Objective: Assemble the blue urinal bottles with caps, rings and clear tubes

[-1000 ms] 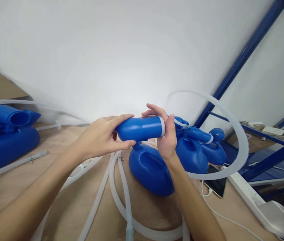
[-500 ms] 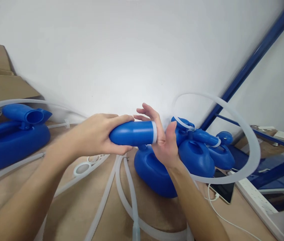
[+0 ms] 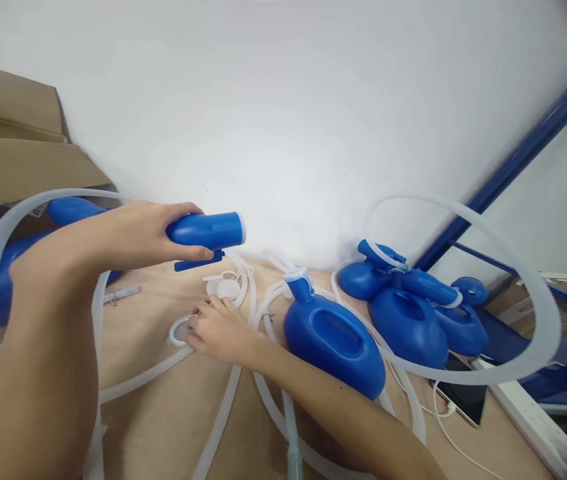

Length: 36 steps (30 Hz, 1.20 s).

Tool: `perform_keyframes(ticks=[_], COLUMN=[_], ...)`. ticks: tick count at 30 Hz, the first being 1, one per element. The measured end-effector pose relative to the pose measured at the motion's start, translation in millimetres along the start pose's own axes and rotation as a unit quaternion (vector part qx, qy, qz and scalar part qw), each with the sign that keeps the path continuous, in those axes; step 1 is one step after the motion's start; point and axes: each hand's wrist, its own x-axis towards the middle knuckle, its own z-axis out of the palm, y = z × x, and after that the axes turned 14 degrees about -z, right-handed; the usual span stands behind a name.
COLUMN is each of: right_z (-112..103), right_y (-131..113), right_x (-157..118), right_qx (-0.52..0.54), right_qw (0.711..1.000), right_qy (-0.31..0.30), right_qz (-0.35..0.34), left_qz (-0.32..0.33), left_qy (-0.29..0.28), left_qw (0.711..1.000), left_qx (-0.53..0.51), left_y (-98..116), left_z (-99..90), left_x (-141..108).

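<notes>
A curved blue plastic spout (image 3: 208, 230) with a white rim is held in the air by my left hand (image 3: 163, 233), its fingers wrapped round the closed end. A blue clip-like tab (image 3: 198, 261) hangs beneath it. My right hand (image 3: 221, 330) reaches low over the table, fingers apart and bent, touching or just above a white ring (image 3: 178, 331). White round caps (image 3: 228, 289) lie beyond the fingertips. To the right, a blue handled bottle (image 3: 338, 347) rests on the table, its neck topped by a white collar (image 3: 296, 274).
More blue bottles (image 3: 408, 327) stand at the right, with a looped clear hose (image 3: 538, 313) arching around them. Other hoses (image 3: 223, 407) cross the table. A phone (image 3: 466, 393) on a cable, a power strip (image 3: 528, 413) and a cardboard box (image 3: 18, 160) lie at the sides.
The spout has come off the bottle neck and moved left with my left hand. My right hand has let go of the rim and dropped to the white parts.
</notes>
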Motion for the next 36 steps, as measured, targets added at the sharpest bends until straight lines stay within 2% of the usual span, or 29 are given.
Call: perform_keyframes(ticks=[2,7,11,15,18,21,27,29,33,36], right_z=[2.6,3.9,8.7,16.8,20.4,17.6,-0.7,-1.9,11.7,22.3], right_y=[0.5,10.7,12.2,11.6,11.6,11.9,12.8,12.8,10.8,8.2], right_x=[3.1,2.2,1.7,1.1,1.6,4.8,10.5,10.5,9.8,9.5], right_qx=[0.008,0.074,0.033,-0.031,-0.025,0.015,0.142,0.157,0.055,-0.016], right_qw=[1.000,0.997,0.999,0.998,0.998,0.997,0.978,0.976,0.995,0.997], right_qy=[-0.018,-0.005,0.002,0.010,0.030,0.055,0.136,0.139,0.084,0.061], right_qz=[-0.009,-0.009,-0.035,-0.062,-0.058,-0.043,0.070,0.066,-0.012,-0.048], left_qz=[-0.012,-0.006,0.017,0.039,0.040,0.052,0.081,0.072,0.068,0.070], left_qy=[-0.028,0.001,0.007,-0.010,-0.018,-0.018,-0.026,-0.036,-0.045,-0.044], left_qw=[1.000,1.000,0.998,0.998,0.998,0.996,0.993,0.994,0.994,0.995], left_qx=[0.006,-0.028,-0.059,-0.048,-0.043,-0.063,-0.081,-0.076,-0.066,-0.063], left_y=[2.4,8.6,5.6,5.2,6.0,5.7,7.5,9.1,11.3,11.5], left_z=[-1.2,4.9,12.2,13.5,14.9,18.2,22.0,22.1,22.4,22.9], left_x=[-2.2,2.0,11.0,12.8,13.7,16.5,18.6,18.1,17.9,18.4])
